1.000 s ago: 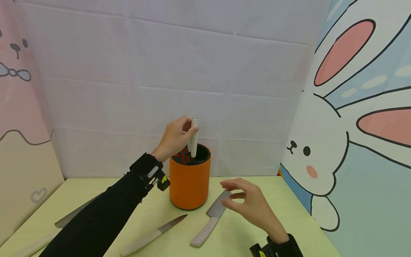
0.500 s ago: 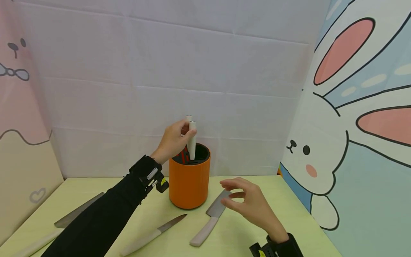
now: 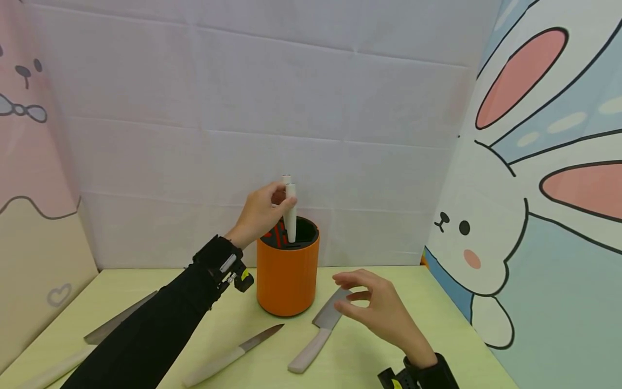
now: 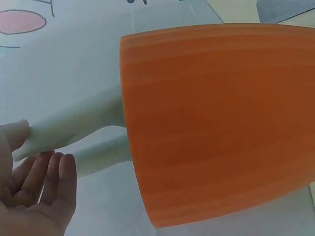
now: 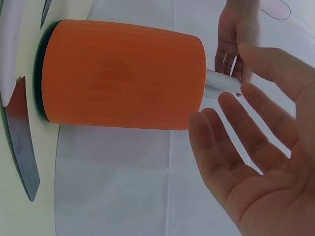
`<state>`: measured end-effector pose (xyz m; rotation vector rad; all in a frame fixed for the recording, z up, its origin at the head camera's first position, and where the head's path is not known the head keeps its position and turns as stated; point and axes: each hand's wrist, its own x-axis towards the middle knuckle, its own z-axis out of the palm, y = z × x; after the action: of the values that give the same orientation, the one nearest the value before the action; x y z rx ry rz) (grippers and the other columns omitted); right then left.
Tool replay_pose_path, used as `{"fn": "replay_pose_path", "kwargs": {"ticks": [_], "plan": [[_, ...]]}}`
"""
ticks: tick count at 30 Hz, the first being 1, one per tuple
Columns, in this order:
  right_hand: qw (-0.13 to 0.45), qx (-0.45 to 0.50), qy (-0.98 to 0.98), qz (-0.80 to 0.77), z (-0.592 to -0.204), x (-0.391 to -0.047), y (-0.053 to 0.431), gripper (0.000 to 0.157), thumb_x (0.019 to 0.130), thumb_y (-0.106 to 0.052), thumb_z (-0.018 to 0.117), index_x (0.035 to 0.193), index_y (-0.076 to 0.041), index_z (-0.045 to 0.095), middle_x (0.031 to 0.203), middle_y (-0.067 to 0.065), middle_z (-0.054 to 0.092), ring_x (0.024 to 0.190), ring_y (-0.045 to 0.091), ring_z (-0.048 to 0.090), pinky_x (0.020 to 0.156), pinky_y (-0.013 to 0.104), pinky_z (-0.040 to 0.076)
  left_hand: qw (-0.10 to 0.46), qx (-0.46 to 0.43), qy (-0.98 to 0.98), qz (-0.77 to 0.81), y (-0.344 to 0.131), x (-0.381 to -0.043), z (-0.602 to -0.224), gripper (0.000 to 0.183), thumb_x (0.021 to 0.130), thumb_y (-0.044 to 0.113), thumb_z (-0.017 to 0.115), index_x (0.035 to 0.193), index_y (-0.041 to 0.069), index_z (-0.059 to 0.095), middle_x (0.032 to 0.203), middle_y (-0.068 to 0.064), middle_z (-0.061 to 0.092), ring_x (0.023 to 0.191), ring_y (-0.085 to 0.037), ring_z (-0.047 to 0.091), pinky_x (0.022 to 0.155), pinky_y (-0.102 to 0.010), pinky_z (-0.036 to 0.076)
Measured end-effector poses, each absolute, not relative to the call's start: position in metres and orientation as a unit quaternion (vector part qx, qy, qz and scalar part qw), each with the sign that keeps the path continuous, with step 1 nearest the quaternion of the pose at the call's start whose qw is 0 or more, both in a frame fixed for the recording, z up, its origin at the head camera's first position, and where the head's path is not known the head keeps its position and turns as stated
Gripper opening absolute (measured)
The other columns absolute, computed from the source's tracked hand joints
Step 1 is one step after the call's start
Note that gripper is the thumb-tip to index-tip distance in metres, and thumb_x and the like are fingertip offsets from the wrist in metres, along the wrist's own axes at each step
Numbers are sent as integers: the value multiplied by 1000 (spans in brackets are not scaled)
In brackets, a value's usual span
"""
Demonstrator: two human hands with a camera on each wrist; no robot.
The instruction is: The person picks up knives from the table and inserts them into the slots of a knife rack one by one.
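Pinching white handle (image 3: 291, 224) (likely rigid, slick, best held near top): left grip (image 3: 259, 213) above orange holder (image 3: 286, 283), right grip (image 3: 375, 305) empty.

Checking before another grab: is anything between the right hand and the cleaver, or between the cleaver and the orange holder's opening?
Nothing visible stands between the right hand and the cleaver. At the orange holder, the left hand and two white handles block part of the opening; its right side looks clear.
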<state>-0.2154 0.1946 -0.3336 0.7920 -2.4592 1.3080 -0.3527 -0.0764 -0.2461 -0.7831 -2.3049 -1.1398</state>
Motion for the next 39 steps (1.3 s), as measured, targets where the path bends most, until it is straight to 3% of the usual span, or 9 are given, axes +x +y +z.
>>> {"fn": "replay_pose_path", "kwargs": {"ticks": [11,18,24,39], "plan": [[120,268,-846,446,-333,-215,193,43,81,-17,78,118,-34,62,111,-13,61,97,10,58,78,34,55,227,-279,-840,-406,-88,-347,-248,44,95,36,61,132,15,51,107,0,61,93,-14,59,76,-33,52],[120,271,-844,447,-333,-216,192,43,81,-18,78,118,-33,62,111,-13,61,97,11,59,79,34,55,259,-284,-835,-395,-101,-334,-251,42,95,37,61,130,16,53,108,0,60,93,-11,58,81,-31,52],[119,269,-846,446,-334,-217,192,44,81,-16,78,118,-33,62,112,-14,61,97,10,59,78,34,55,267,-298,-821,-407,-109,-309,-259,40,94,35,63,128,16,55,114,-1,58,99,-15,57,84,-38,52],[121,269,-850,437,-340,-221,195,44,81,-17,78,118,-34,62,112,-15,61,97,9,59,78,36,55,312,-292,-864,-265,-146,-265,-336,42,89,36,69,125,18,59,119,6,55,106,-15,51,82,-42,50]]}}
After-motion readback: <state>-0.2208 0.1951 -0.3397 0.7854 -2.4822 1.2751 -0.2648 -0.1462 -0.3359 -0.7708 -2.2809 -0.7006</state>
